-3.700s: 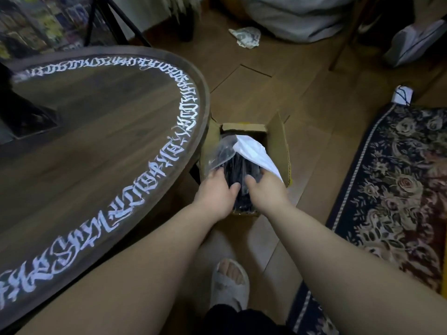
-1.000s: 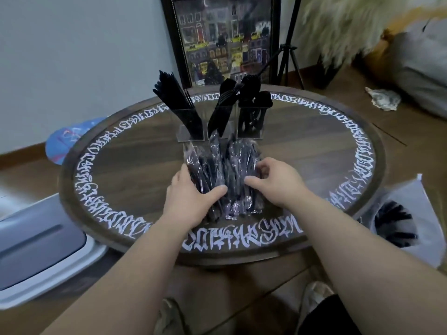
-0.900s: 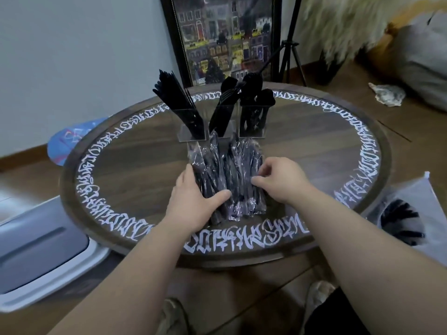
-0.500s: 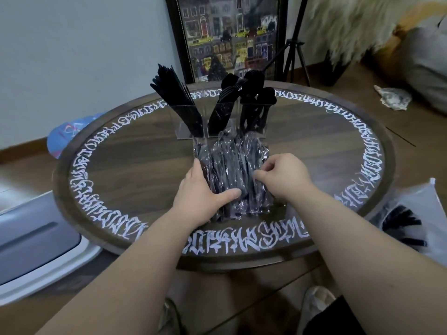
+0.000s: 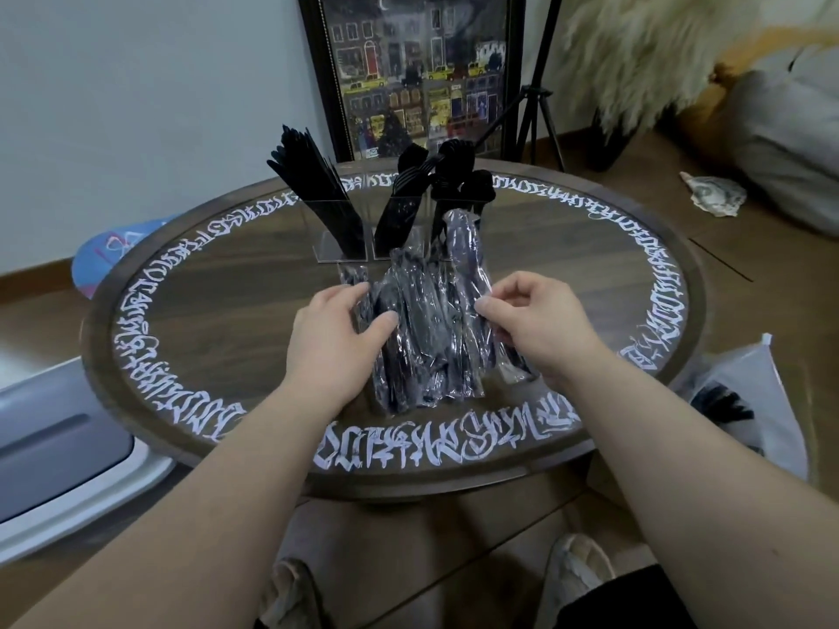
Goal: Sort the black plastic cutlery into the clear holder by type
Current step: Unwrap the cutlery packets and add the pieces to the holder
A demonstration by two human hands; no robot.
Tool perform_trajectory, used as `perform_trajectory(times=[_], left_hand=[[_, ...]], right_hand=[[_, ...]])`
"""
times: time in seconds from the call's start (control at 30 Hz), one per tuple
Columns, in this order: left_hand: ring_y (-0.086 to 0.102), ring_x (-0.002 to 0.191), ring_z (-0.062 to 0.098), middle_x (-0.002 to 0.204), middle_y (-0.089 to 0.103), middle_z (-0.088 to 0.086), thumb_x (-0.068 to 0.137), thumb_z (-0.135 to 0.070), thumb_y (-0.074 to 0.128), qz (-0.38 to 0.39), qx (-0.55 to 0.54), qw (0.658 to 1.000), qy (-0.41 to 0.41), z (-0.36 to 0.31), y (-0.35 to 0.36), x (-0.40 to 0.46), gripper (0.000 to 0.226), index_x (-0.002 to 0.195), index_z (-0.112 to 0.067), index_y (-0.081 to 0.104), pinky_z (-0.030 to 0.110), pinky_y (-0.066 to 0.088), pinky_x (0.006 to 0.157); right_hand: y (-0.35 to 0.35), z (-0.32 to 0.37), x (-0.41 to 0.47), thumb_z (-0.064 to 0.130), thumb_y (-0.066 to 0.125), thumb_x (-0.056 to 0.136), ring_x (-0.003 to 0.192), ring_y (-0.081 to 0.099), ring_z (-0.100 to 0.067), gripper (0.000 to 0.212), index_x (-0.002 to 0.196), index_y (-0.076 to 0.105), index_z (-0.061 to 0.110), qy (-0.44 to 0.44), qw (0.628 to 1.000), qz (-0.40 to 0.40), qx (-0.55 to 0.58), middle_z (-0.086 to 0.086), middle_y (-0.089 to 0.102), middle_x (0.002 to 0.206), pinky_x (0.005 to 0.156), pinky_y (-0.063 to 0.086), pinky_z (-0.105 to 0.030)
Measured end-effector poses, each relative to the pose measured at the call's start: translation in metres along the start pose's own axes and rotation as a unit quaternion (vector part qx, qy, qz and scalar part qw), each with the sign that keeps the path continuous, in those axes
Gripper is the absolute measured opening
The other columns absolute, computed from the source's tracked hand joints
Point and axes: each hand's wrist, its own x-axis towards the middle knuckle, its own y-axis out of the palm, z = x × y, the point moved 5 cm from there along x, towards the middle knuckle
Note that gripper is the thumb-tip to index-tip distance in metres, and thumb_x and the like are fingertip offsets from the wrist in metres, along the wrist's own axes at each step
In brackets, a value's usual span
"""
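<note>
Head view looking down on a round wooden table [image 5: 204, 311]; running around its rim in a ring, white calligraphic lettering [image 5: 436, 442], ornate and not readable as words; no brand or label legible anywhere.

Lying at centre frame on the tabletop, a pile of wrapped cutlery packets [image 5: 422, 338], black plastic pieces sealed in crinkled, glossy clear film; reaching in from lower left, left hand [image 5: 331, 338], fingers and thumb curling around the left edge of the pile and gripping it; coming in from lower right, right hand [image 5: 540, 324], fingertips pinching one packet [image 5: 467, 265] by its film and lifting it, its far end tilting up toward the holder.

Standing just behind the pile, upper centre, clear holder [image 5: 345, 247], transparent, square-walled, split into compartments side by side; leaning out of the left compartment, a fan of straight, slim black knives [image 5: 313, 183]; standing in the middle one, black forks [image 5: 404, 192]; filling the right one, rounded black spoons [image 5: 463, 174].

Leaning against the wall at top centre, a dark-framed picture [image 5: 417, 70] of a night street with yellow cars; beside it, a black tripod [image 5: 540, 97]; sitting at the right edge below the table, a clear bag [image 5: 744, 401] with dark cutlery inside; showing at the bottom, pale woven slippers [image 5: 576, 578] on the wood floor.
</note>
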Motion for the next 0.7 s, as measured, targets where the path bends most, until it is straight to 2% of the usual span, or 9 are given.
perform_trajectory(times=[0.03, 0.1, 0.2, 0.3, 0.33, 0.4, 0.5, 0.63, 0.7], left_hand=[[0.047, 0.123, 0.018, 0.136, 0.051, -0.003, 0.088, -0.048, 0.059, -0.021, -0.018, 1.000, 0.014, -0.007, -0.005, -0.003, 0.051, 0.134, -0.028, 0.052, 0.038, 0.040, 0.102], [0.057, 0.102, 0.008, 0.115, 0.063, -0.011, 0.085, -0.044, 0.065, -0.017, -0.113, 0.993, 0.011, -0.017, -0.010, -0.009, 0.043, 0.124, -0.028, 0.061, 0.026, 0.046, 0.089], [0.063, 0.089, 0.001, 0.100, 0.070, -0.011, 0.081, -0.038, 0.071, 0.061, -0.296, 0.952, -0.054, -0.019, -0.001, -0.014, 0.037, 0.114, -0.022, 0.066, 0.011, 0.046, 0.071], [0.065, 0.075, 0.007, 0.083, 0.073, -0.007, 0.084, -0.025, 0.070, 0.096, -0.366, 0.921, -0.091, -0.017, 0.003, -0.015, 0.010, 0.094, -0.021, 0.071, 0.015, 0.045, 0.056], [0.065, 0.072, 0.008, 0.079, 0.073, -0.006, 0.086, -0.020, 0.069, 0.088, -0.377, 0.917, -0.095, -0.016, 0.000, -0.013, 0.004, 0.089, -0.021, 0.071, 0.017, 0.045, 0.057], [0.063, 0.070, 0.008, 0.076, 0.072, -0.005, 0.087, -0.014, 0.066, 0.054, -0.391, 0.914, -0.095, -0.012, -0.007, -0.010, 0.007, 0.084, -0.019, 0.069, 0.020, 0.045, 0.058], [0.058, 0.066, 0.007, 0.080, 0.070, 0.001, 0.088, -0.011, 0.064, 0.019, -0.416, 0.904, -0.097, -0.003, -0.016, -0.005, 0.008, 0.083, -0.016, 0.068, 0.020, 0.041, 0.055], [0.056, 0.068, 0.008, 0.081, 0.068, 0.000, 0.084, -0.020, 0.070, 0.062, -0.437, 0.891, -0.104, -0.002, -0.013, -0.004, 0.002, 0.082, -0.019, 0.068, 0.025, 0.043, 0.063], [0.061, 0.077, 0.012, 0.087, 0.072, 0.000, 0.081, -0.023, 0.073, 0.107, -0.429, 0.890, -0.116, -0.004, -0.005, -0.005, 0.008, 0.087, -0.019, 0.069, 0.028, 0.046, 0.068]], right_hand=[[0.004, 0.004, -0.002, 0.016, 0.071, 0.083, 0.066, 0.055, -0.015, 0.010, 0.078, 0.063, 0.015, -0.012, 1.000, 0.013, -0.001, -0.004, 0.064, 0.074, 0.066, 0.051, -0.035], [0.013, 0.013, -0.007, 0.013, 0.073, 0.081, 0.064, 0.055, -0.013, 0.010, 0.076, 0.064, 0.016, -0.038, 0.998, 0.044, 0.001, -0.002, 0.063, 0.071, 0.065, 0.049, -0.032], [0.028, 0.025, -0.012, 0.007, 0.075, 0.078, 0.069, 0.059, -0.014, 0.016, 0.072, 0.065, 0.019, -0.084, 0.992, 0.094, -0.002, -0.002, 0.066, 0.073, 0.074, 0.053, -0.037], [0.037, 0.032, -0.017, 0.007, 0.075, 0.078, 0.074, 0.063, -0.012, 0.013, 0.077, 0.069, 0.018, -0.098, 0.987, 0.131, 0.003, -0.001, 0.069, 0.078, 0.077, 0.055, -0.032], [0.038, 0.032, -0.017, 0.007, 0.073, 0.079, 0.075, 0.063, -0.011, 0.012, 0.080, 0.071, 0.018, -0.092, 0.987, 0.134, 0.009, 0.001, 0.070, 0.079, 0.077, 0.055, -0.029], [0.035, 0.028, -0.014, 0.006, 0.069, 0.082, 0.077, 0.064, -0.009, 0.015, 0.091, 0.072, 0.018, -0.062, 0.989, 0.135, 0.023, 0.001, 0.072, 0.087, 0.072, 0.052, -0.024], [0.033, 0.020, -0.011, 0.001, 0.065, 0.085, 0.081, 0.066, -0.016, 0.022, 0.096, 0.070, 0.019, -0.016, 0.990, 0.139, 0.032, -0.005, 0.073, 0.097, 0.068, 0.051, -0.026], [0.040, 0.023, -0.012, -0.005, 0.065, 0.083, 0.072, 0.059, -0.022, 0.019, 0.080, 0.068, 0.013, -0.027, 0.991, 0.128, 0.027, -0.018, 0.070, 0.085, 0.067, 0.051, -0.029], [0.044, 0.028, -0.010, -0.005, 0.064, 0.083, 0.069, 0.059, -0.020, 0.022, 0.075, 0.067, 0.015, -0.046, 0.992, 0.119, 0.026, -0.013, 0.068, 0.075, 0.064, 0.050, -0.029]])
